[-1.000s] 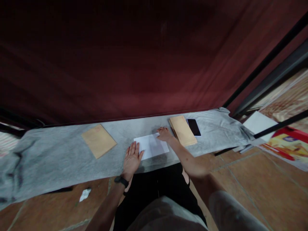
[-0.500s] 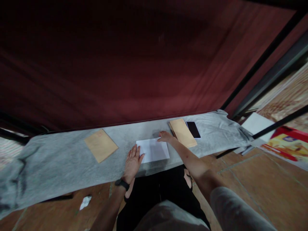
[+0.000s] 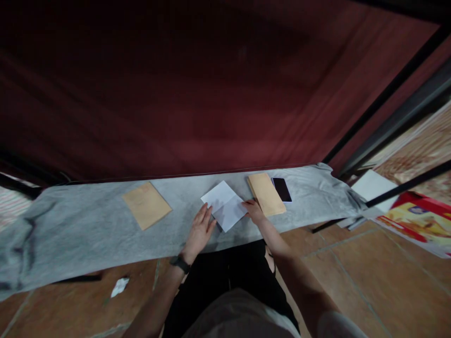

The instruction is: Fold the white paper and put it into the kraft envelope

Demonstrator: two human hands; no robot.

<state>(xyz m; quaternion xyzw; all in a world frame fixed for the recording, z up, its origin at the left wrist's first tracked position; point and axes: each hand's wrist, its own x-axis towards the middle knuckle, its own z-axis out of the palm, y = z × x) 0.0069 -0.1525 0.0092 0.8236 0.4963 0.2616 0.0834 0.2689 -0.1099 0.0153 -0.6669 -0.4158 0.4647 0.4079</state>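
Note:
A white sheet of paper with a crease across its middle lies turned cornerwise on the grey cloth. My left hand, a dark watch at its wrist, rests along the paper's lower left edge with fingers stretched out. At the right corner, the fingers of my right hand are closed on the paper's edge; their tips are partly hidden. Just beyond that hand is a stack of brown envelopes. Another brown envelope lies flat to the left of my left hand.
A dark-screened phone lies beside the envelope stack. Grey cloth covers the long narrow table, with a dark red curtain behind it. A red and yellow box stands at the right. Crumpled white paper is on the tiled floor.
The white paper has turned from lying lengthwise to cornerwise, and its crease now shows. My right hand has moved from its top edge to its right corner; my left hand shifted slightly right.

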